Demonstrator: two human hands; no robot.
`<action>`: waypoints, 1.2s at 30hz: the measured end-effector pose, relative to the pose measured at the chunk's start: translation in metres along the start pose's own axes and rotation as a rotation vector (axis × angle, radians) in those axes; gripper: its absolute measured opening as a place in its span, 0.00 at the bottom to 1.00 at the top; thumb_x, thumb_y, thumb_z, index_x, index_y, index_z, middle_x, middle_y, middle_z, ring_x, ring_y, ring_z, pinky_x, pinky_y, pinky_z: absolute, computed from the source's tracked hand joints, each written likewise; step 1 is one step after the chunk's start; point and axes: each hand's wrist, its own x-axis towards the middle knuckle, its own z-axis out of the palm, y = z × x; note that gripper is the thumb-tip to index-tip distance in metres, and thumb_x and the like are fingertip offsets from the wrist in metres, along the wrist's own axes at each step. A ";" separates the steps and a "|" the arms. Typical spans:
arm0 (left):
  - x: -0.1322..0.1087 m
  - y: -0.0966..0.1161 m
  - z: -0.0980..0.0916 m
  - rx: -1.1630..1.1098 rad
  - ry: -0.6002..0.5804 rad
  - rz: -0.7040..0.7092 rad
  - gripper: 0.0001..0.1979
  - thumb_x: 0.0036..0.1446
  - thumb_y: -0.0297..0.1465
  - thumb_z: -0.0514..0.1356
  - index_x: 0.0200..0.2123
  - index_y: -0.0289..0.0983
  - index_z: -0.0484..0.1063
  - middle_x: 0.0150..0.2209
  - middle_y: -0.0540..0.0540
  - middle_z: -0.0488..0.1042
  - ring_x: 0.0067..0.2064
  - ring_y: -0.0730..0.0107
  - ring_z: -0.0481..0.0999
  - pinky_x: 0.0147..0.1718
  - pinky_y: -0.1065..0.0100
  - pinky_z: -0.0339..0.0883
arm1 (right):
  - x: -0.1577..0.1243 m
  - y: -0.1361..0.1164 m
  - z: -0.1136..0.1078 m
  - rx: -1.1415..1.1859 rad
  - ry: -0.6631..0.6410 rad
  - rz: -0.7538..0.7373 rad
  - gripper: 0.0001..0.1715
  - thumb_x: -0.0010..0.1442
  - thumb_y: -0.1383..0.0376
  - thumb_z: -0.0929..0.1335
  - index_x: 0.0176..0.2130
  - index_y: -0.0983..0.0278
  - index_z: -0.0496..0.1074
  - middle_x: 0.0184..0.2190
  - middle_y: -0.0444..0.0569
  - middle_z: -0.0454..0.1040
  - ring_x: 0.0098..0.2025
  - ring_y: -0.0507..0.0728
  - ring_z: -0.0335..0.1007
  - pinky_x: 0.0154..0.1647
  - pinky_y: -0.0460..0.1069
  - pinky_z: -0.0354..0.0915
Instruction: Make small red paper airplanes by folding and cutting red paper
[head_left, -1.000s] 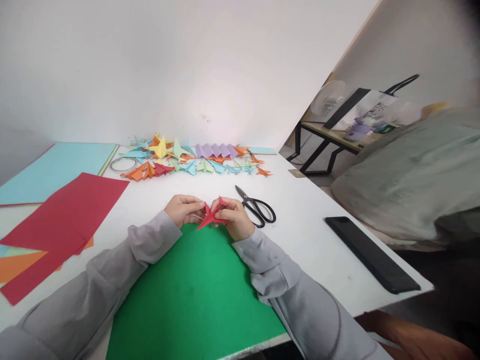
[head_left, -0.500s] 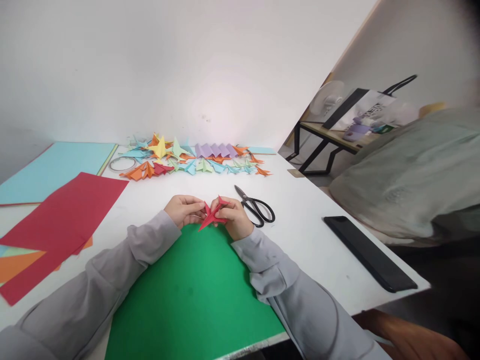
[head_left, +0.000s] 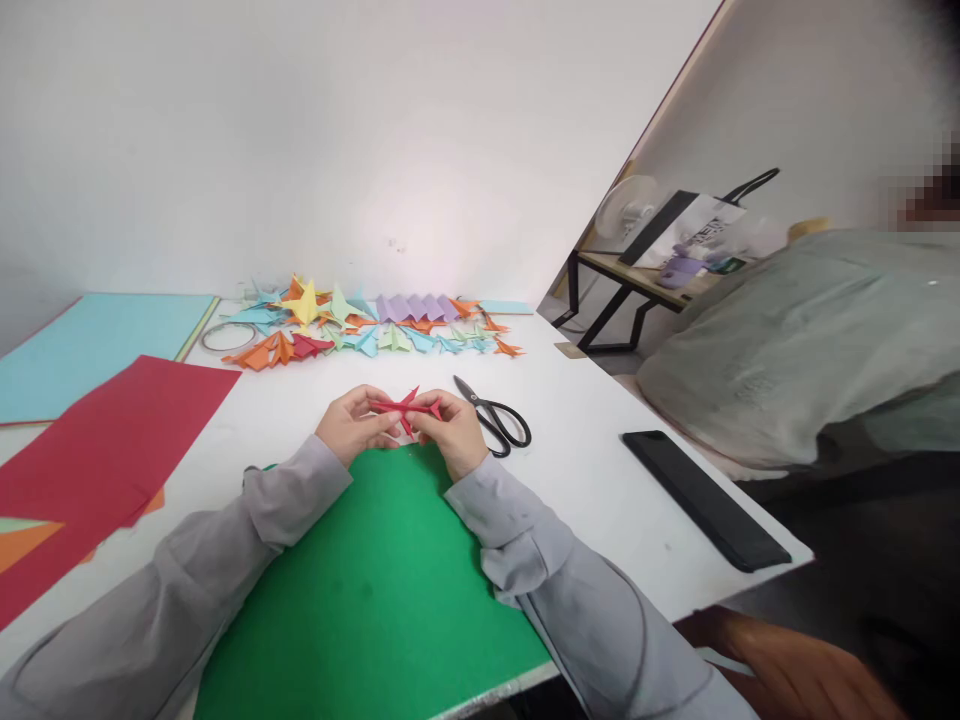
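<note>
A small folded red paper figure (head_left: 406, 408), with several points sticking out, is held up between my two hands over the far edge of a green mat (head_left: 375, 580). My left hand (head_left: 358, 424) pinches its left side between thumb and fingers. On the other side, my right hand (head_left: 453, 430) grips it near the middle and right point. Fingers cover parts of the folds. Black-handled scissors (head_left: 495, 415) lie just beyond my right hand, blades pointing away to the left.
Many-coloured folded paper figures (head_left: 360, 330) line the wall, beside a wire coil (head_left: 229, 337). Red sheets (head_left: 127, 430) and a light blue sheet (head_left: 112, 340) lie left. A black phone (head_left: 705, 500) rests near the right edge. Another person's clothed body (head_left: 765, 350) is beyond it.
The red paper figure has been turned, so its points now spread sideways and up. My left hand has shifted its pinch onto its left side. The view has swung slightly right.
</note>
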 end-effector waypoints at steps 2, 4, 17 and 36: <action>0.000 -0.003 -0.001 0.011 -0.011 -0.007 0.19 0.35 0.32 0.69 0.30 0.32 0.66 0.21 0.51 0.72 0.24 0.72 0.74 0.23 0.68 0.72 | 0.000 0.001 0.001 -0.032 -0.031 -0.015 0.11 0.38 0.63 0.73 0.24 0.65 0.70 0.15 0.38 0.67 0.15 0.47 0.58 0.15 0.44 0.57; 0.001 -0.005 -0.001 -0.012 0.015 0.006 0.20 0.35 0.31 0.69 0.32 0.33 0.66 0.21 0.51 0.72 0.23 0.71 0.74 0.23 0.68 0.72 | 0.000 0.003 0.001 -0.051 -0.047 -0.020 0.11 0.38 0.62 0.73 0.24 0.65 0.71 0.15 0.39 0.67 0.15 0.47 0.58 0.15 0.44 0.57; 0.004 -0.008 -0.005 0.033 0.059 0.012 0.18 0.30 0.34 0.70 0.26 0.31 0.71 0.17 0.49 0.73 0.20 0.72 0.73 0.24 0.68 0.71 | 0.001 0.008 -0.001 -0.043 -0.078 -0.031 0.14 0.39 0.60 0.74 0.27 0.64 0.72 0.17 0.39 0.68 0.16 0.47 0.58 0.14 0.43 0.58; 0.008 -0.014 -0.004 0.061 0.098 0.035 0.17 0.29 0.35 0.70 0.23 0.31 0.72 0.15 0.50 0.71 0.18 0.73 0.71 0.21 0.69 0.69 | 0.006 0.007 -0.004 -0.007 -0.116 -0.035 0.16 0.39 0.57 0.74 0.20 0.65 0.69 0.15 0.39 0.68 0.14 0.46 0.56 0.13 0.43 0.55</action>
